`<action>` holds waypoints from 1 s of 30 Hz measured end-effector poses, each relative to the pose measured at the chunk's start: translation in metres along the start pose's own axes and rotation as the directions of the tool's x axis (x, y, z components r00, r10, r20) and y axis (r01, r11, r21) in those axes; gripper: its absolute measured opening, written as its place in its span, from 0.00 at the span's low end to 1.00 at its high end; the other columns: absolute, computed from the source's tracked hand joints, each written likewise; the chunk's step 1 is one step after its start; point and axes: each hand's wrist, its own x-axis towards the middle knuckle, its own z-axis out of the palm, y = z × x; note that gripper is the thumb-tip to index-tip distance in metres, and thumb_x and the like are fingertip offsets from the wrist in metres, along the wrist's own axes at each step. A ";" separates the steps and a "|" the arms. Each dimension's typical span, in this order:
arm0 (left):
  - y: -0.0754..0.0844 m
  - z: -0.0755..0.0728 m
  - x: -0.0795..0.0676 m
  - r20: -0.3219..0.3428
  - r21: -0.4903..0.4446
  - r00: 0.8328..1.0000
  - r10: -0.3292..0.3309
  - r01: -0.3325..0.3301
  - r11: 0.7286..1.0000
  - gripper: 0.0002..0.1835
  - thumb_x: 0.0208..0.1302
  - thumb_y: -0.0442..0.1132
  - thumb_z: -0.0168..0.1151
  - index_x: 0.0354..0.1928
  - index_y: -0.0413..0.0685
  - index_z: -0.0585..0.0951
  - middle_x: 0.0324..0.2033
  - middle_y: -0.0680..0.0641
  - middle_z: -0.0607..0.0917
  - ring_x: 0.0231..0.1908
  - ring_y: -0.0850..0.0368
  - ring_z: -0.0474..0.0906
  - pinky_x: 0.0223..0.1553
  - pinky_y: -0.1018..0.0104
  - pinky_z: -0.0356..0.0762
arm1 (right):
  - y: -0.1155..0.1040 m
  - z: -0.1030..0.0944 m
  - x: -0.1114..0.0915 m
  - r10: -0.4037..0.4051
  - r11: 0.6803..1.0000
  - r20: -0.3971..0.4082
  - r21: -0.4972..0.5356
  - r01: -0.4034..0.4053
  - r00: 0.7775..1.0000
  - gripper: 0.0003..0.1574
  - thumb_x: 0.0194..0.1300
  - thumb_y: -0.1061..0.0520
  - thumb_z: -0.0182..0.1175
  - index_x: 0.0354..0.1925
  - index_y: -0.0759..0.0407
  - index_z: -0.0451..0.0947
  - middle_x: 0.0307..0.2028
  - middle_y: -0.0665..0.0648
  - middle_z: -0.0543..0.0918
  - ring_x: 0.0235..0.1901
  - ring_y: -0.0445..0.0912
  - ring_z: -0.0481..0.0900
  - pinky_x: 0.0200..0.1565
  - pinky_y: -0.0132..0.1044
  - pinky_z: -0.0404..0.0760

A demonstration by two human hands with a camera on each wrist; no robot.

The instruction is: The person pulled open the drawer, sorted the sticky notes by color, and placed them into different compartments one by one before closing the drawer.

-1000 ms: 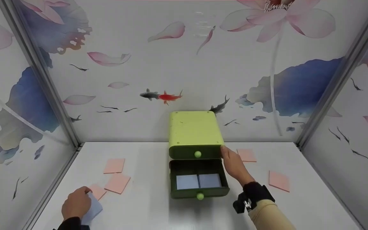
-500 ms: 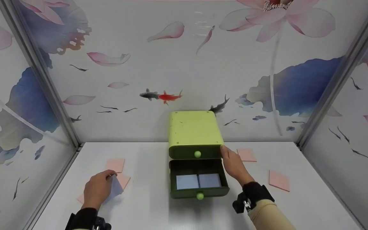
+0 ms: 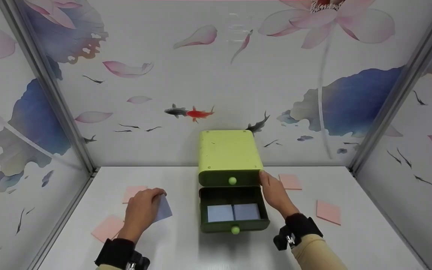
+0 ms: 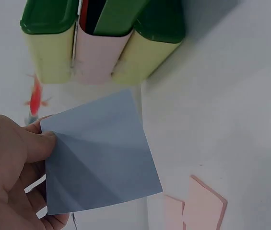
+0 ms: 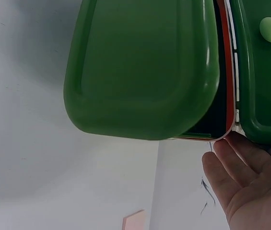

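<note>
Between the thumb and fingers of my left hand (image 3: pixel 141 210) is a blue paper square (image 4: pixel 101 153), pinched by one edge and raised left of the drawer cabinet (image 3: pixel 229 150). Dark green fronts with light green knobs mark this cabinet, whose top is yellow-green. One drawer (image 3: pixel 216 227) below the top one is pulled out, and two blue square pads (image 3: pixel 220 213) lie side by side in it. My right hand (image 3: pixel 277 197) touches the cabinet's right side near the top drawer; its fingers (image 5: pixel 221 175) look fairly straight in the right wrist view.
Pink square pads (image 3: pixel 107 227) lie on the white table left of the cabinet, partly behind my left hand and arm. Two more pink pads (image 3: pixel 328 212) lie to the right. Patterned panels (image 3: pixel 144 142) close off the back and both sides.
My left hand has carried the blue paper square from the near left toward the cabinet, rightward and away from me, passing over the pink pads. The right hand and open drawer stay put.
</note>
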 end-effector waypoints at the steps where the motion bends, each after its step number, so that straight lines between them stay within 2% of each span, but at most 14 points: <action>1: 0.004 0.001 0.000 -0.004 -0.002 1.000 0.007 -0.007 1.000 0.11 0.66 0.32 0.60 0.44 0.52 0.87 0.41 0.45 0.88 0.44 0.45 0.83 0.46 0.46 0.77 | 0.000 0.000 0.000 -0.002 1.000 -0.002 0.001 0.002 1.000 0.39 0.79 0.39 0.28 0.62 0.64 0.72 0.57 0.67 0.79 0.59 0.61 0.76 0.61 0.55 0.72; 8: 0.029 0.007 0.003 -0.046 -0.003 0.994 0.102 -0.102 0.995 0.10 0.64 0.32 0.62 0.42 0.55 0.87 0.38 0.50 0.89 0.41 0.50 0.83 0.43 0.51 0.76 | -0.001 0.000 -0.001 0.004 1.000 0.003 -0.004 -0.004 1.000 0.40 0.79 0.38 0.28 0.67 0.64 0.68 0.59 0.67 0.78 0.60 0.61 0.75 0.62 0.55 0.71; 11: 0.041 0.010 0.003 -0.041 -0.017 0.993 0.114 -0.115 0.993 0.10 0.64 0.33 0.62 0.42 0.57 0.87 0.38 0.52 0.89 0.40 0.52 0.82 0.43 0.53 0.77 | -0.002 0.000 0.000 0.006 1.000 0.001 -0.005 -0.006 1.000 0.40 0.79 0.38 0.28 0.66 0.64 0.68 0.59 0.67 0.78 0.60 0.60 0.75 0.63 0.55 0.71; 15: 0.057 0.014 0.003 -0.041 -0.036 0.985 0.166 -0.167 0.985 0.11 0.64 0.33 0.62 0.42 0.58 0.87 0.38 0.55 0.89 0.39 0.55 0.82 0.42 0.56 0.77 | -0.001 0.001 0.002 0.003 1.000 -0.007 -0.013 -0.003 1.000 0.41 0.79 0.37 0.28 0.65 0.64 0.69 0.58 0.66 0.79 0.60 0.60 0.76 0.62 0.55 0.71; 19: 0.074 0.019 0.002 -0.059 -0.046 0.966 0.252 -0.255 0.966 0.10 0.63 0.34 0.63 0.40 0.59 0.87 0.36 0.56 0.89 0.37 0.57 0.81 0.39 0.59 0.75 | -0.001 0.002 0.002 0.009 1.000 -0.013 -0.008 -0.009 1.000 0.40 0.79 0.37 0.28 0.64 0.63 0.71 0.57 0.65 0.80 0.60 0.59 0.76 0.62 0.55 0.71; 23: 0.088 0.027 0.004 -0.061 -0.059 0.942 0.331 -0.334 0.941 0.10 0.65 0.35 0.61 0.40 0.59 0.87 0.36 0.56 0.89 0.36 0.57 0.82 0.38 0.59 0.76 | -0.002 0.000 0.000 0.002 1.000 -0.021 -0.010 -0.002 1.000 0.39 0.79 0.39 0.29 0.66 0.65 0.68 0.60 0.67 0.78 0.62 0.61 0.74 0.64 0.55 0.70; 28: 0.102 0.044 0.006 -0.043 -0.069 0.917 0.396 -0.399 0.915 0.09 0.67 0.36 0.60 0.41 0.58 0.87 0.34 0.55 0.88 0.35 0.56 0.82 0.37 0.59 0.77 | -0.003 0.000 -0.001 0.006 1.000 -0.022 -0.007 -0.006 1.000 0.39 0.79 0.39 0.30 0.67 0.65 0.67 0.61 0.67 0.77 0.62 0.61 0.74 0.64 0.55 0.69; 30: 0.106 0.051 0.007 -0.024 -0.070 0.912 0.410 -0.410 0.909 0.09 0.67 0.36 0.60 0.41 0.57 0.88 0.33 0.55 0.88 0.34 0.56 0.82 0.37 0.59 0.77 | -0.002 0.000 0.000 0.011 1.000 -0.019 -0.003 -0.011 1.000 0.39 0.79 0.39 0.29 0.67 0.64 0.68 0.60 0.67 0.78 0.61 0.60 0.75 0.64 0.55 0.70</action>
